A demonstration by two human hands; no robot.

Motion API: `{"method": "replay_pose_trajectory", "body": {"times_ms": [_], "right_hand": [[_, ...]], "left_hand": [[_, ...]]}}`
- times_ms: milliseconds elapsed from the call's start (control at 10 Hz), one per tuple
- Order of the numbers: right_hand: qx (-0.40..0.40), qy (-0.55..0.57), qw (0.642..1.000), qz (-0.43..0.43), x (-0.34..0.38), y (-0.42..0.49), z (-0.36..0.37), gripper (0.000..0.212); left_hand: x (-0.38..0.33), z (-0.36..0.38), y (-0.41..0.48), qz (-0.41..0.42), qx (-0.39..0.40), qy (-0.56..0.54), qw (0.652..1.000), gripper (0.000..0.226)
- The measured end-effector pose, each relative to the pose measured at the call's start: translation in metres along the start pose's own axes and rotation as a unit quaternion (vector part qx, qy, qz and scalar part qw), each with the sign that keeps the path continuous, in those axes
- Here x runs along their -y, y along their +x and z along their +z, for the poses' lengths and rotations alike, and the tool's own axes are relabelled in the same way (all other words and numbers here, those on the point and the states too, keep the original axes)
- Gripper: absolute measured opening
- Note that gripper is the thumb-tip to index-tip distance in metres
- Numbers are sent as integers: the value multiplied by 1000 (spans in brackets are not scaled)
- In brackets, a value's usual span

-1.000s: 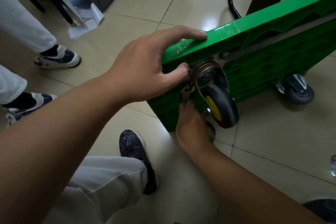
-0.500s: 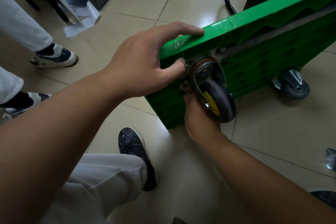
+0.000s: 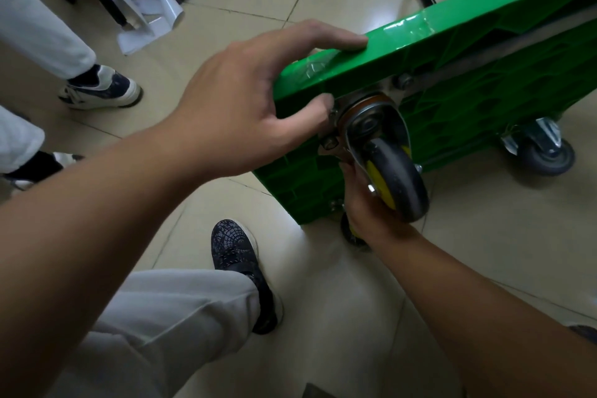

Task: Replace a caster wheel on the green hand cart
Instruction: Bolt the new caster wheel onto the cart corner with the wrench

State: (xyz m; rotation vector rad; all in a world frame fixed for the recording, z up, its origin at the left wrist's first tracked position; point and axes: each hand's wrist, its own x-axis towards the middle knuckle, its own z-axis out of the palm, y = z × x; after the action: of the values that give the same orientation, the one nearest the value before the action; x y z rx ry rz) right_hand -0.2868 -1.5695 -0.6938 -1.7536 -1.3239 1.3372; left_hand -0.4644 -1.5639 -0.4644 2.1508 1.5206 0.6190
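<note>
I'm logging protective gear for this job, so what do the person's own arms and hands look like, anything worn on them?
The left forearm and right forearm are bare, no sleeves in view. The left hand and right hand wear no gloves, and no watch, ring or bracelet shows.

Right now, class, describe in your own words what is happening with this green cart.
A person has the green hand cart tipped up on its edge. The left hand grips the cart's corner, steadying it. The right hand reaches in behind the caster wheel and appears to hold a wrench on one of its mounting bolts. The caster is still bolted on.
</note>
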Motion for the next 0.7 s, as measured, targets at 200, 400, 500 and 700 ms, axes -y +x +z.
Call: {"method": "replay_pose_trajectory", "body": {"times_ms": [200, 400, 500, 700], "right_hand": [[-7, 76, 997, 8, -12, 2, 10, 46], [-30, -90, 995, -8, 7, -15, 14, 60], [20, -112, 993, 10, 16, -22, 11, 74], [103, -235, 966, 36, 24, -31, 5, 53]], "left_hand": [[1, 2, 1, 10, -10, 1, 1000, 45], [-2, 3, 2, 18, -37, 30, 999, 42], [-4, 2, 1, 18, -42, 38, 998, 41], [-3, 6, -2, 23, -50, 63, 996, 37]]}}
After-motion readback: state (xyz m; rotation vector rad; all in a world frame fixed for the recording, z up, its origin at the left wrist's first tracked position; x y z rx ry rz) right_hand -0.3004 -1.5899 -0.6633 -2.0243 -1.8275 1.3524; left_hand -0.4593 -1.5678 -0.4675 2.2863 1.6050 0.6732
